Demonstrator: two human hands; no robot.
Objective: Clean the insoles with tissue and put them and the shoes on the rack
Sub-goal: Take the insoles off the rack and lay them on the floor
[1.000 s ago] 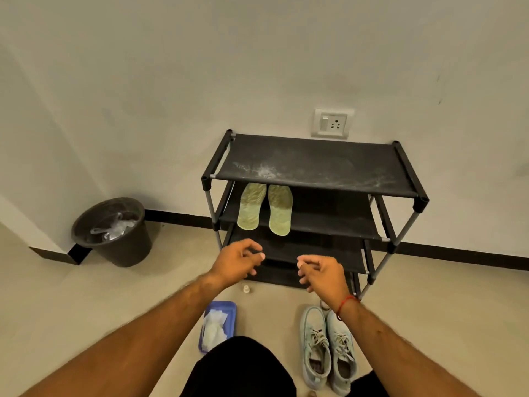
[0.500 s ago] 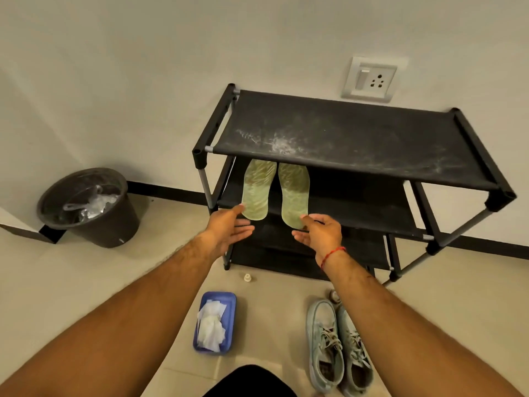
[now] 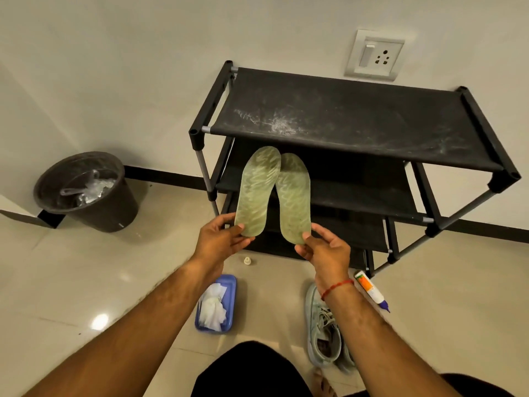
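In blue tray [image 3: 232, 282]: tissues [image 3: 212, 309]; in bin [image 3: 114, 207]: plastic [image 3: 86, 189]. Your left hand [image 3: 219, 243] pinches left insole [image 3: 257, 190] heel, your right hand [image 3: 329, 250] right insole [image 3: 294, 199] heel.

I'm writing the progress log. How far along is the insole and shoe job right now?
Nothing looks finished. In hand: left hand and right hand hold the insoles by their heels, toes toward the second shelf of the rack. Whether they were wiped is unclear; the tissue lies in the blue tray. Left: the shoes stand on the floor, not racked.
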